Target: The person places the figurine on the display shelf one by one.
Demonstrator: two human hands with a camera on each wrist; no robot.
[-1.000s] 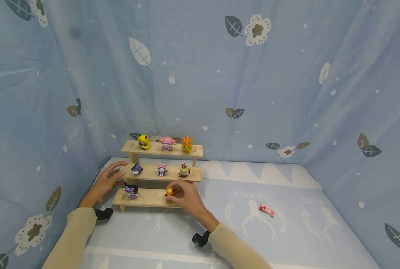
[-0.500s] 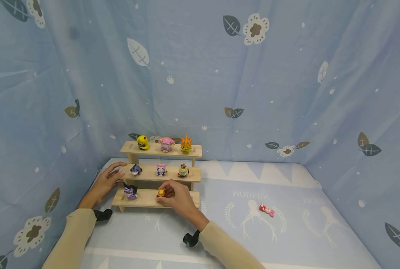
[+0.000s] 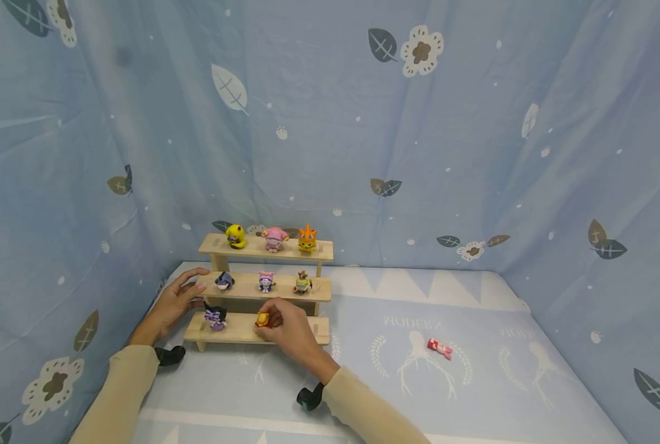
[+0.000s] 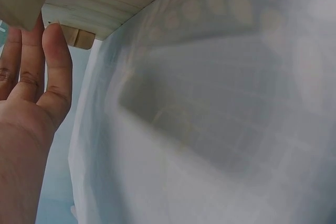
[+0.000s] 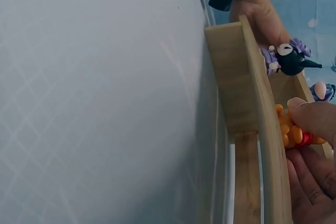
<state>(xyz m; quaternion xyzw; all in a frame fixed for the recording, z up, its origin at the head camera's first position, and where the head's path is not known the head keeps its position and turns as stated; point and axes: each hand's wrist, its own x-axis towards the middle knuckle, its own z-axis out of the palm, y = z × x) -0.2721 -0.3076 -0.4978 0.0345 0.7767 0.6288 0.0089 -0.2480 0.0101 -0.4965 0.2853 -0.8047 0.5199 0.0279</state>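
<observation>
My right hand [image 3: 291, 330] pinches a small yellow bear figurine with a red shirt [image 3: 262, 319] between thumb and fingers. It is on the lowest tier of a three-tier wooden display shelf [image 3: 297, 336]. In the right wrist view the bear figurine [image 5: 287, 127] stands at the board's edge, partly covered by the thumb. A black-and-purple figurine [image 3: 216, 317] is at that tier's left end. My left hand [image 3: 171, 305] rests its fairly straight fingers against the shelf's left side; in the left wrist view, fingertips [image 4: 55, 32] reach up to the wood.
The middle tier bears a blue donkey figurine [image 3: 224, 280], a pink-and-blue one [image 3: 266, 282] and a green crowned one [image 3: 302, 282]. On top stand yellow [image 3: 235, 235], pink [image 3: 275, 238] and orange [image 3: 307, 238] figurines. A red-and-pink figurine [image 3: 440, 348] lies on the cloth at right.
My right hand has slid the bear figurine leftward along the lowest tier, with less movement in the last half second. The left hand has stayed at the shelf's side.
</observation>
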